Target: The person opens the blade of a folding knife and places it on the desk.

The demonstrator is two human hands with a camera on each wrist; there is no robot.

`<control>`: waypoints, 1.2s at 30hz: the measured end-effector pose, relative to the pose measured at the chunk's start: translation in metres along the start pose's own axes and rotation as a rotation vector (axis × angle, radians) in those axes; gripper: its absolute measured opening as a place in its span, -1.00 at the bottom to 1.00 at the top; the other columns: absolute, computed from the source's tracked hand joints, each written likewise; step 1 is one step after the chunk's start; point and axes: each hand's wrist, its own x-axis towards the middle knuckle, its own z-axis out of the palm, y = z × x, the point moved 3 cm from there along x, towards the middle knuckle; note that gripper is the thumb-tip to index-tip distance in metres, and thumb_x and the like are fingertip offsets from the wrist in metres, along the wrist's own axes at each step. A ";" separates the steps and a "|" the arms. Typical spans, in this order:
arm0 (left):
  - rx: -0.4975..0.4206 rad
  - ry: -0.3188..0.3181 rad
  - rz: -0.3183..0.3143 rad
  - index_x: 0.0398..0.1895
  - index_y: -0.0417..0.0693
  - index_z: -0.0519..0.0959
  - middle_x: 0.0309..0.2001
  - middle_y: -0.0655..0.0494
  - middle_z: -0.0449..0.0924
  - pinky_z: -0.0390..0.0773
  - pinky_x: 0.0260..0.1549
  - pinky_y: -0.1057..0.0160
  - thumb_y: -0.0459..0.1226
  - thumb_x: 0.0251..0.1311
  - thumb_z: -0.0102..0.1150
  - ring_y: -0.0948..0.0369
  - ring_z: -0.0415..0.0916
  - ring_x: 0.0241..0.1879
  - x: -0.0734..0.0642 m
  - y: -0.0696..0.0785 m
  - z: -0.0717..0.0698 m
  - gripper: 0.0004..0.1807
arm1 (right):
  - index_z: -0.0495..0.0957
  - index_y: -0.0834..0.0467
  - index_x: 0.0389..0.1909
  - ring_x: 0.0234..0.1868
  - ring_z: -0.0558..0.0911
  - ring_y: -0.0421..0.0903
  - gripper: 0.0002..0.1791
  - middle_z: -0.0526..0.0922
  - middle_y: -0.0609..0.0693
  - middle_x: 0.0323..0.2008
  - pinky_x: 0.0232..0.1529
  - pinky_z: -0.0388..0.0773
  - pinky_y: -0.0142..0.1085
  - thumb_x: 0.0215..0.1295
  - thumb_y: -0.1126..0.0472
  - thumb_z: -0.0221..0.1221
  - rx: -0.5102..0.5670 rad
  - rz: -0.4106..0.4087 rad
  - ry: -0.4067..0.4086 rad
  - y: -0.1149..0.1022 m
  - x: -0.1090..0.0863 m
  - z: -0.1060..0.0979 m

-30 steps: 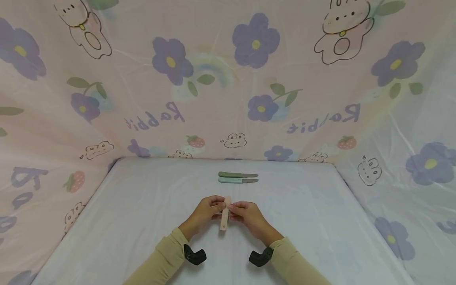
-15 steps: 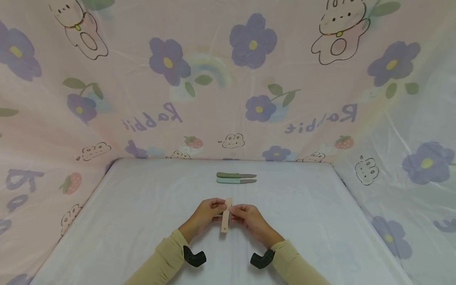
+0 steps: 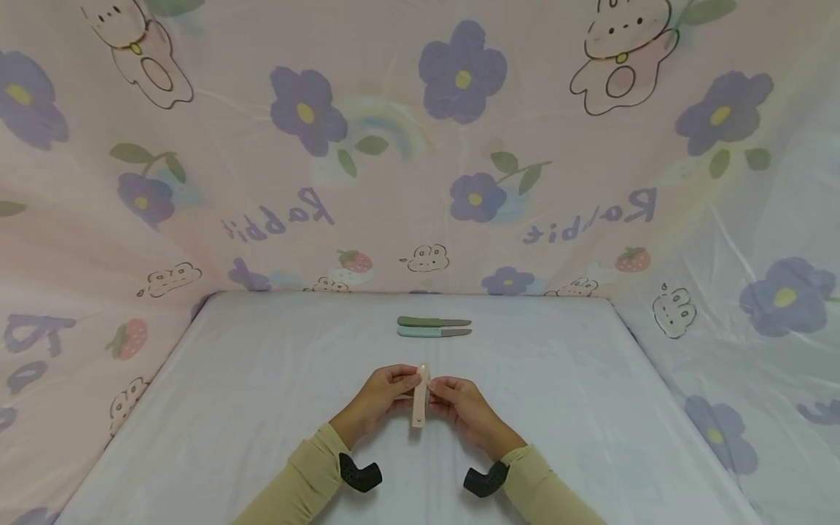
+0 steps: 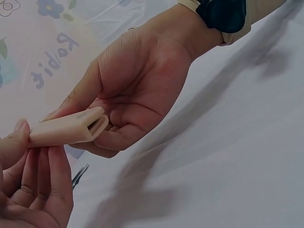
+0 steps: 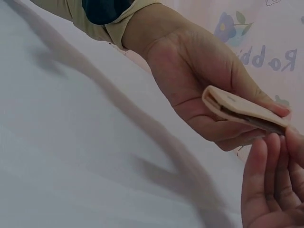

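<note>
A folding knife [image 3: 419, 408] with a pale peach handle is held between both hands over the middle of the white table, long side pointing toward the person. My left hand [image 3: 383, 390] pinches it from the left, thumb on top near its far end. From the right, my right hand [image 3: 462, 402] pinches the same part with thumb and fingers. In the right wrist view, the handle [image 5: 242, 108] shows a slot along its edge with the dark blade folded inside. The left wrist view shows the handle's smooth back [image 4: 61, 130] and hollow end.
Beyond the hands, a green-handled knife [image 3: 420, 321] and a mint-handled knife [image 3: 418, 332] lie side by side, blades extended to the right. The white-covered table [image 3: 262, 437] is bordered by a pink flower-print curtain [image 3: 394, 168] at the back and sides.
The held knife has shifted slightly right and stands a little straighter in the head view. Both hands keep their pinch on it. The two knives behind have stayed put.
</note>
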 end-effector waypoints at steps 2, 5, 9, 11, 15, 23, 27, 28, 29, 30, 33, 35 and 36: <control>0.000 0.000 0.002 0.04 -0.30 0.46 -0.10 -0.08 0.59 0.58 -0.14 0.10 -0.13 0.17 0.21 0.15 0.56 -0.15 0.000 0.001 0.000 -0.51 | 0.50 0.32 -0.20 -0.30 0.58 -0.17 -0.84 0.59 0.02 -0.31 -0.17 0.57 -0.30 0.32 0.27 0.10 0.005 -0.001 -0.004 0.001 0.001 -0.001; 0.002 -0.002 0.015 0.04 -0.32 0.45 -0.10 -0.08 0.59 0.58 -0.14 0.10 -0.14 0.18 0.20 0.15 0.56 -0.16 0.000 0.002 0.001 -0.52 | 0.50 0.30 -0.21 -0.30 0.58 -0.17 -0.86 0.58 0.01 -0.31 -0.17 0.57 -0.30 0.34 0.28 0.08 0.014 -0.008 0.001 0.002 0.001 -0.002; 0.007 0.017 0.025 0.06 -0.31 0.43 -0.09 -0.08 0.58 0.59 -0.16 0.11 -0.14 0.19 0.20 0.14 0.55 -0.16 0.000 0.003 0.001 -0.51 | 0.47 0.32 -0.18 -0.32 0.57 -0.18 -0.82 0.56 0.01 -0.34 -0.20 0.57 -0.33 0.34 0.25 0.09 0.019 -0.031 0.034 0.003 0.001 -0.002; 0.007 0.037 0.022 0.06 -0.30 0.43 -0.09 -0.08 0.57 0.59 -0.16 0.12 -0.14 0.18 0.21 0.14 0.55 -0.16 0.000 0.003 0.001 -0.51 | 0.45 0.35 -0.15 -0.33 0.57 -0.18 -0.77 0.56 0.02 -0.34 -0.21 0.58 -0.33 0.33 0.23 0.10 0.014 -0.048 0.051 0.004 0.001 -0.002; 0.000 0.061 0.019 0.04 -0.31 0.42 -0.12 -0.06 0.58 0.60 -0.18 0.13 -0.16 0.18 0.21 0.15 0.56 -0.18 0.000 0.002 0.001 -0.52 | 0.43 0.37 -0.15 -0.32 0.56 -0.17 -0.73 0.54 0.03 -0.34 -0.22 0.57 -0.34 0.32 0.22 0.12 0.006 -0.075 0.076 0.004 0.001 -0.002; 0.016 0.041 0.003 -0.01 -0.36 0.43 -0.21 0.00 0.60 0.60 -0.22 0.16 -0.24 0.20 0.20 0.18 0.56 -0.22 0.000 -0.002 0.005 -0.60 | 0.39 0.27 -0.20 -0.31 0.55 -0.14 -0.85 0.52 0.01 -0.29 -0.23 0.56 -0.27 0.34 0.25 0.05 -0.013 -0.056 0.061 0.001 -0.001 -0.001; 0.027 0.024 -0.005 -0.01 -0.35 0.43 -0.19 0.00 0.59 0.60 -0.22 0.16 -0.23 0.21 0.19 0.18 0.56 -0.20 0.000 -0.004 0.006 -0.60 | 0.40 0.27 -0.22 -0.31 0.56 -0.15 -0.80 0.53 0.01 -0.29 -0.26 0.57 -0.30 0.32 0.20 0.10 -0.031 -0.035 0.073 0.002 -0.001 -0.001; 0.029 0.026 -0.008 -0.01 -0.35 0.43 -0.19 0.00 0.59 0.60 -0.22 0.17 -0.22 0.21 0.19 0.18 0.56 -0.21 0.000 -0.005 0.005 -0.60 | 0.40 0.27 -0.23 -0.32 0.56 -0.15 -0.80 0.53 0.01 -0.30 -0.27 0.58 -0.30 0.32 0.19 0.11 -0.034 -0.032 0.080 0.003 0.000 -0.001; 0.029 0.027 -0.011 -0.01 -0.35 0.43 -0.19 0.00 0.59 0.60 -0.22 0.17 -0.22 0.21 0.19 0.18 0.56 -0.21 0.000 -0.006 0.005 -0.60 | 0.41 0.28 -0.23 -0.33 0.56 -0.15 -0.79 0.54 0.01 -0.30 -0.28 0.58 -0.30 0.31 0.19 0.12 -0.037 -0.031 0.086 0.003 0.000 -0.001; 0.029 0.029 -0.013 -0.01 -0.35 0.43 -0.20 0.00 0.59 0.60 -0.23 0.17 -0.22 0.21 0.19 0.18 0.56 -0.21 0.000 -0.007 0.005 -0.60 | 0.42 0.28 -0.23 -0.33 0.56 -0.15 -0.79 0.54 0.01 -0.31 -0.28 0.58 -0.30 0.30 0.19 0.13 -0.039 -0.032 0.090 0.004 0.000 -0.002; 0.024 0.035 -0.017 -0.01 -0.35 0.43 -0.20 0.00 0.60 0.61 -0.24 0.18 -0.22 0.20 0.20 0.19 0.56 -0.22 0.001 -0.008 0.004 -0.59 | 0.43 0.29 -0.24 -0.34 0.57 -0.13 -0.78 0.55 0.02 -0.32 -0.28 0.59 -0.29 0.28 0.20 0.15 -0.038 -0.043 0.092 0.004 0.000 -0.003; 0.016 0.034 -0.017 0.00 -0.36 0.43 -0.20 -0.01 0.60 0.61 -0.23 0.18 -0.22 0.21 0.19 0.19 0.56 -0.23 0.001 -0.009 0.003 -0.58 | 0.44 0.30 -0.24 -0.34 0.58 -0.12 -0.78 0.55 0.03 -0.32 -0.27 0.59 -0.28 0.27 0.21 0.16 -0.037 -0.050 0.092 0.005 0.000 -0.004; 0.013 0.033 -0.017 0.00 -0.36 0.43 -0.20 -0.01 0.60 0.61 -0.23 0.17 -0.22 0.21 0.19 0.19 0.56 -0.23 0.001 -0.009 0.003 -0.58 | 0.44 0.30 -0.25 -0.34 0.58 -0.12 -0.79 0.55 0.03 -0.33 -0.27 0.59 -0.27 0.27 0.21 0.17 -0.035 -0.053 0.092 0.005 0.000 -0.005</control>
